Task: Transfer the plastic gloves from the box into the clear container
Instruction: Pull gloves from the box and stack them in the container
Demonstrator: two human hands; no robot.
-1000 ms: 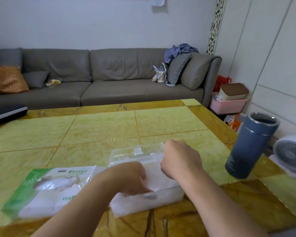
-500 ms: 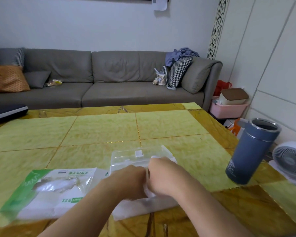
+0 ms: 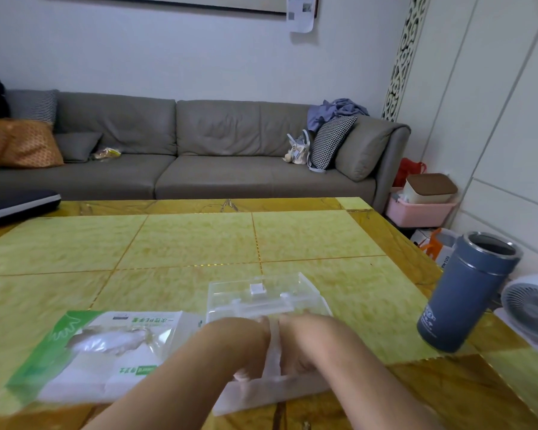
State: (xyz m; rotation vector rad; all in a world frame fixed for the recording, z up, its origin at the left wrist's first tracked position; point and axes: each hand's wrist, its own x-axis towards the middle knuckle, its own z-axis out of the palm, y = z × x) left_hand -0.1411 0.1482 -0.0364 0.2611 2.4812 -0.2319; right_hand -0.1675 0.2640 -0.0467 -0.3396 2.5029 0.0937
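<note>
Clear container [image 3: 267,297] near worktop [image 3: 180,243] front edge; left hand [image 3: 239,346] and right hand [image 3: 305,342], grips closed, pinch plastic gloves [image 3: 272,352] inside.

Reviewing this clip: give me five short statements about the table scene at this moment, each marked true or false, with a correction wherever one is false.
1. Both hands, left hand and right hand, are together over the clear container. True.
2. The blue tumbler has its lid on. False: its top is open.
3. The green-and-white glove package lies on the table left of the clear container. True.
4. The container's clear lid is closed flat. False: it stands open behind the hands.
5. The white fan stands on the table. False: it sits beyond the table's right edge.
</note>
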